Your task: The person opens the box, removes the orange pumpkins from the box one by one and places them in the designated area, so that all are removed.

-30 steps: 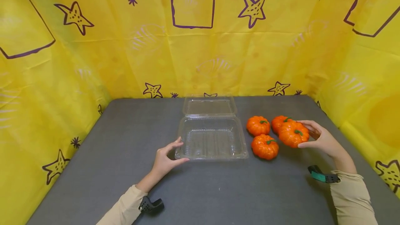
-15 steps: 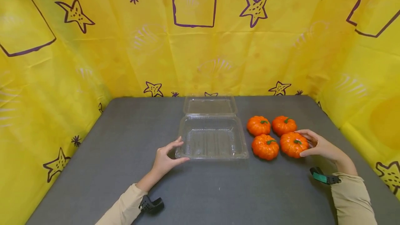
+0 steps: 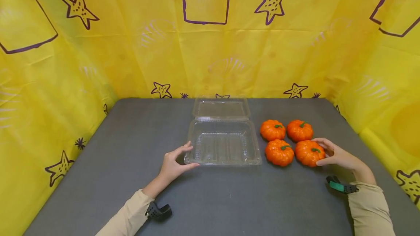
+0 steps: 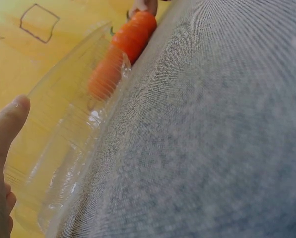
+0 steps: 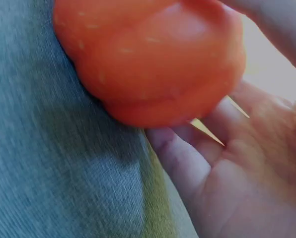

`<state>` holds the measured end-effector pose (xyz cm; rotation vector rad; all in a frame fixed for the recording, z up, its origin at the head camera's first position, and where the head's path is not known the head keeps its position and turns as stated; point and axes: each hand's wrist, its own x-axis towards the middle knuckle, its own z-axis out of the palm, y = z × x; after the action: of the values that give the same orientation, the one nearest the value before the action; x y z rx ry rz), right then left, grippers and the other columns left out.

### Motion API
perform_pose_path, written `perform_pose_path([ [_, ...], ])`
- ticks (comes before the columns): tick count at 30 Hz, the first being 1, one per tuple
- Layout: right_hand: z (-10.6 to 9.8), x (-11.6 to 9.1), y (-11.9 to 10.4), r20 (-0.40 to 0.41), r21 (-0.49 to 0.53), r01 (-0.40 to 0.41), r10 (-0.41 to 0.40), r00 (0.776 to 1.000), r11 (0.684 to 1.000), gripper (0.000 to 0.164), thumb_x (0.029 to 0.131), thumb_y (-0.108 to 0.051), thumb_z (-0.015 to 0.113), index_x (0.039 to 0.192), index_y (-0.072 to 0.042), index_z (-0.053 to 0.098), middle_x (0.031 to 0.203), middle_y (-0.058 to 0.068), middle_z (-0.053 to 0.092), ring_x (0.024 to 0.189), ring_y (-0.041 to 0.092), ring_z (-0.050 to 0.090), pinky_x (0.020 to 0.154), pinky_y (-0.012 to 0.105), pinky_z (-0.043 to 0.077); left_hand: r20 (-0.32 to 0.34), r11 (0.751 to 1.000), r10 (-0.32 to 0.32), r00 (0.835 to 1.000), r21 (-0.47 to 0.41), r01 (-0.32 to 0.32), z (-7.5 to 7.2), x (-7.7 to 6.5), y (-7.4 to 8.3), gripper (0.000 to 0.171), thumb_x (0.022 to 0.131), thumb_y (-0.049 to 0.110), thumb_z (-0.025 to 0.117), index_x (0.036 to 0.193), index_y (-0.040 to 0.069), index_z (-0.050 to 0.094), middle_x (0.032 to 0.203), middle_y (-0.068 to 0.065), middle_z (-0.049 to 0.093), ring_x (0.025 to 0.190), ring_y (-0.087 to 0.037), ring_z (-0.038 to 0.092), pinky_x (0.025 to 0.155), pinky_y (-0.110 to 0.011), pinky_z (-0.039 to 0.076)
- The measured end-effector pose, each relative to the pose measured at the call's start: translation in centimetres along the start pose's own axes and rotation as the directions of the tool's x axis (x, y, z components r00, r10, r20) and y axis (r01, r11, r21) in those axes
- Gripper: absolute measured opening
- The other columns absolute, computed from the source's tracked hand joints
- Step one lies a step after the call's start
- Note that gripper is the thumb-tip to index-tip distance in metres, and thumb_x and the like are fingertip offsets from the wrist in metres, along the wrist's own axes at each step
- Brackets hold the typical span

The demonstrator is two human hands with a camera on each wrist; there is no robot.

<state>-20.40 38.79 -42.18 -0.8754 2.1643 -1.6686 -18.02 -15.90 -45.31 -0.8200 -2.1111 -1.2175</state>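
Observation:
A clear plastic clamshell container point(image 3: 223, 161) lies on the table with its lid point(image 3: 221, 110) folded back, nothing inside it. My left hand point(image 3: 172, 165) holds its near left corner, thumb on the front edge and fingers at the left side. My right hand point(image 3: 339, 157) has thumb and fingers round the right side of an orange toy pumpkin point(image 3: 306, 154) with a green stem, which rests on the table. In the right wrist view the fingers curve behind this pumpkin point(image 5: 153, 64). Several pumpkins make a two-by-two group, including a near left one point(image 3: 277, 154).
The two far pumpkins are a left one point(image 3: 271, 131) and a right one point(image 3: 298, 131). Grey cloth covers the table point(image 3: 226, 199). A yellow patterned curtain point(image 3: 210, 57) hangs behind and at both sides. Black wrist mounts point(image 3: 159, 211) sit over the sleeves.
My right hand has lowered its pumpkin from above the far right one to the table at the near right of the group. The left hand stays at the container's corner. The head view tilts slightly.

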Motion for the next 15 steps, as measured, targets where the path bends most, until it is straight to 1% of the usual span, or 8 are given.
perform_pose_path([
  [3, 0.1, -0.1, -0.1, 0.006, -0.023, -0.031, 0.031, 1.0, 0.999, 0.06, 0.076, 0.017, 0.057, 0.128, 0.002, 0.03, 0.121, -0.01, 0.045, 0.105, 0.0, 0.044, 0.082, 0.013, 0.038, 0.001, 0.999, 0.02, 1.0, 0.037, -0.02, -0.1, -0.2, -0.1, 0.055, 0.064, 0.038, 0.078, 0.097, -0.004, 0.064, 0.107, -0.018, 0.06, 0.098, -0.029, 0.058, 0.088, -0.02, 0.04],
  [5, 0.2, -0.2, -0.3, 0.002, -0.036, -0.056, 0.056, 0.998, 0.998, 0.06, 0.077, 0.015, 0.058, 0.129, 0.002, 0.029, 0.122, -0.01, 0.043, 0.107, -0.001, 0.043, 0.083, 0.012, 0.037, 0.001, 0.998, 0.026, 1.0, 0.061, -0.026, -0.2, -0.4, 0.0, 0.057, 0.066, 0.043, 0.076, 0.099, -0.003, 0.064, 0.107, -0.016, 0.061, 0.097, -0.028, 0.058, 0.087, -0.022, 0.041],
  [7, 0.3, -0.2, -0.4, -0.002, -0.038, -0.071, 0.071, 0.997, 0.997, 0.06, 0.078, 0.014, 0.058, 0.129, 0.001, 0.03, 0.121, -0.01, 0.043, 0.106, -0.001, 0.043, 0.083, 0.013, 0.037, -0.001, 0.997, 0.021, 1.0, 0.078, -0.021, -0.2, -0.4, 0.1, 0.061, 0.066, 0.045, 0.075, 0.104, -0.001, 0.063, 0.104, -0.014, 0.063, 0.095, -0.026, 0.06, 0.085, -0.023, 0.043],
  [10, 0.3, -0.3, -0.3, 0.007, -0.023, -0.073, 0.073, 0.997, 0.997, 0.06, 0.079, 0.014, 0.057, 0.13, -0.001, 0.028, 0.12, -0.01, 0.043, 0.104, 0.0, 0.045, 0.082, 0.014, 0.039, -0.009, 0.995, 0.005, 1.0, 0.098, -0.004, -0.4, -0.3, 0.1, 0.07, 0.065, 0.049, 0.074, 0.115, 0.002, 0.059, 0.097, -0.01, 0.066, 0.089, -0.023, 0.061, 0.082, -0.022, 0.043],
  [12, 0.3, -0.4, -0.1, 0.012, -0.022, -0.072, 0.072, 0.997, 0.997, 0.061, 0.079, 0.014, 0.056, 0.13, -0.001, 0.026, 0.12, -0.009, 0.043, 0.104, 0.001, 0.046, 0.081, 0.015, 0.04, -0.017, 0.996, 0.0, 1.0, 0.086, 0.002, -0.5, -0.2, 0.1, 0.076, 0.063, 0.048, 0.076, 0.121, 0.003, 0.055, 0.092, -0.008, 0.067, 0.087, -0.024, 0.062, 0.082, -0.02, 0.042],
  [13, 0.3, -0.5, 0.0, 0.013, -0.024, -0.079, 0.079, 0.997, 0.997, 0.063, 0.079, 0.014, 0.056, 0.131, 0.0, 0.024, 0.12, -0.008, 0.043, 0.104, 0.001, 0.046, 0.081, 0.016, 0.04, -0.024, 0.997, 0.002, 1.0, 0.076, 0.0, -0.7, -0.1, 0.1, 0.078, 0.061, 0.044, 0.078, 0.123, 0.002, 0.053, 0.09, -0.008, 0.067, 0.086, -0.025, 0.062, 0.083, -0.019, 0.041],
  [15, 0.3, -0.5, 0.1, 0.003, -0.055, -0.098, 0.099, 0.995, 0.994, 0.067, 0.079, 0.012, 0.057, 0.133, 0.002, 0.018, 0.119, -0.004, 0.041, 0.102, 0.001, 0.046, 0.08, 0.017, 0.041, -0.039, 0.999, 0.0, 0.999, 0.044, 0.002, -1.1, 0.3, 0.2, 0.08, 0.058, 0.03, 0.084, 0.124, 0.0, 0.051, 0.088, -0.012, 0.067, 0.083, -0.029, 0.062, 0.085, -0.02, 0.041],
])
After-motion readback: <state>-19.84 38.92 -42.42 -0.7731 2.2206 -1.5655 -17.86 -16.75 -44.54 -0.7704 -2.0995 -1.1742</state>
